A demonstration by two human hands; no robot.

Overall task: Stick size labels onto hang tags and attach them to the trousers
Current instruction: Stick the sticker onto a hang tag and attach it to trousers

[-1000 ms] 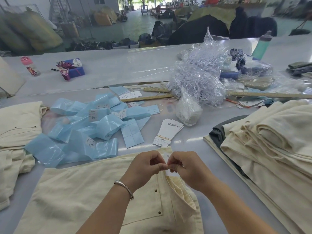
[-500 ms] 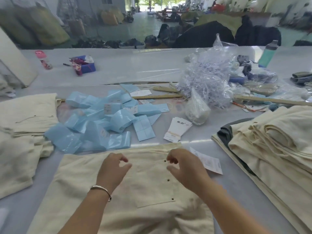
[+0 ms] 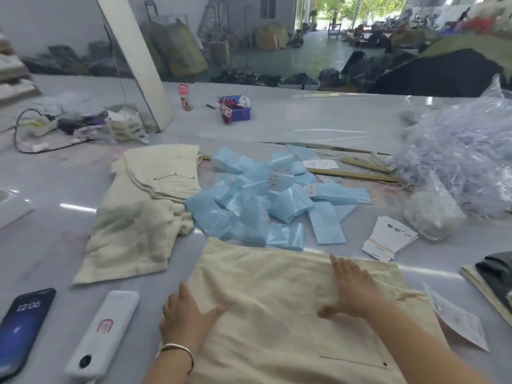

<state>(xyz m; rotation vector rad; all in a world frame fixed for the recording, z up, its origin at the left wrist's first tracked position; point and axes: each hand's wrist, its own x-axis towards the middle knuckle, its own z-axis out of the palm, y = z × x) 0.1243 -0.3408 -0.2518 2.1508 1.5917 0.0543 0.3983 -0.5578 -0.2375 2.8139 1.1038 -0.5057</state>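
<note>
Both hands are flat on the cream trousers (image 3: 277,314) right in front; left hand (image 3: 188,320) lies spread on the near left edge, fingers straight and thumb out, and the right hand (image 3: 352,289) is just as open, palm down near the top edge, neither one gripping anything. A hang tag (image 3: 457,318) sticks out from under the trousers at about 3 o'clock, so my guess is this pair is tagged and it's now being smoothed or slid off; can't see how the tag is fastened though.

If you're doing this step, keep the palms flat and push evenly so the cloth doesn't bunch, and watch that loose tag so it doesn't get folded under or creased; the finished-looking trousers pile (image 3: 141,212) sits at roughly 10 o'clock, so sliding that way looks sensible.

Supplies are close by: the stack of blank tags (image 3: 388,241) at 1 o'clock, the heap of blue label backing sheets (image 3: 260,206) at 12 o'clock, and a clear bag of plastic loops (image 3: 457,162) further out at 2 o'clock; a phone (image 3: 22,328) lies at 9 o'clock, mind it when sliding.
</note>
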